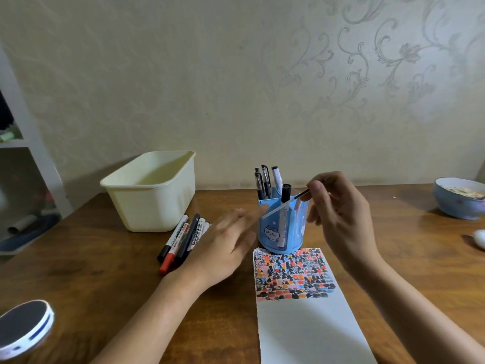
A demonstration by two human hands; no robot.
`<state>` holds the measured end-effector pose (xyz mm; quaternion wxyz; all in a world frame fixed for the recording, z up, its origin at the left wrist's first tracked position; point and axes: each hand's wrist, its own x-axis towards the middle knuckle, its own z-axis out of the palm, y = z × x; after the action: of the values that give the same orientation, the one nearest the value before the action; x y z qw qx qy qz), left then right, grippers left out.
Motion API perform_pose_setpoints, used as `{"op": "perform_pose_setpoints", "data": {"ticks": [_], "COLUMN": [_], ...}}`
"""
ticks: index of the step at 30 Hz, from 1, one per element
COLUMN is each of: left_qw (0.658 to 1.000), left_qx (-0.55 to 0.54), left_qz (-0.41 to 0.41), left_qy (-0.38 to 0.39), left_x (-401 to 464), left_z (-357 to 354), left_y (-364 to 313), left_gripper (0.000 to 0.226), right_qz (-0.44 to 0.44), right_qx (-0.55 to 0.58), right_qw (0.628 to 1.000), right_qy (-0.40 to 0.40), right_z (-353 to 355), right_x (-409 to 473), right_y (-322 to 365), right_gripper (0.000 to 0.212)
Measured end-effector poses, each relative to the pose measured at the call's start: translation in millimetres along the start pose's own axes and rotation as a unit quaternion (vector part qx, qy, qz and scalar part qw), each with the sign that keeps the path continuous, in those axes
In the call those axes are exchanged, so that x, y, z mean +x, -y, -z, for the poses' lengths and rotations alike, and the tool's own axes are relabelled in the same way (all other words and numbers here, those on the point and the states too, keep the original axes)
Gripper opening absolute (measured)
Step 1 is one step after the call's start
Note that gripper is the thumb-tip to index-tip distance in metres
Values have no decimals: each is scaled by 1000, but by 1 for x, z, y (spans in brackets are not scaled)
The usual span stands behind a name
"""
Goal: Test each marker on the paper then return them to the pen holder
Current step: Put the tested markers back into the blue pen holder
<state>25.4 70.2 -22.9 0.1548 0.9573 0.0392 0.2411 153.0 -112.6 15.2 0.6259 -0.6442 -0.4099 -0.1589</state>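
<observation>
A blue pen holder (pixel 273 233) with a cat sticker stands mid-table and holds several pens and markers. My right hand (pixel 338 216) pinches a thin white pen (pixel 282 205) by its dark end, tilted across the holder's rim. My left hand (pixel 231 243) hovers with straight fingers just left of the holder, above a bunch of markers (pixel 178 241) lying on the table. A white paper (pixel 309 332) lies in front of the holder, its top part covered with coloured test marks (pixel 294 275).
A cream plastic tub (pixel 154 190) stands at the back left. A blue bowl (pixel 459 198) sits at the far right edge, with a white object (pixel 479 239) below it. A round white and black device (pixel 25 328) lies at the bottom left. A shelf (pixel 18 143) is at left.
</observation>
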Motion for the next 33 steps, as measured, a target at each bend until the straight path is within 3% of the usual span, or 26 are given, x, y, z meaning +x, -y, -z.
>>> {"op": "perform_pose_setpoints", "data": {"ticks": [21, 33], "left_qw": [999, 998], "left_qx": [-16, -40], "left_qz": [45, 49], "left_qy": [5, 20], "left_x": [0, 3], "left_z": [1, 1], "left_y": [2, 7], "left_gripper": [64, 62], "right_qz": [14, -20], "right_qx": [24, -128], "right_qw": [995, 990], "right_qy": [-96, -52], "right_z": [12, 1], "right_x": [14, 37], "right_y": [1, -29], "right_gripper": [15, 6]}}
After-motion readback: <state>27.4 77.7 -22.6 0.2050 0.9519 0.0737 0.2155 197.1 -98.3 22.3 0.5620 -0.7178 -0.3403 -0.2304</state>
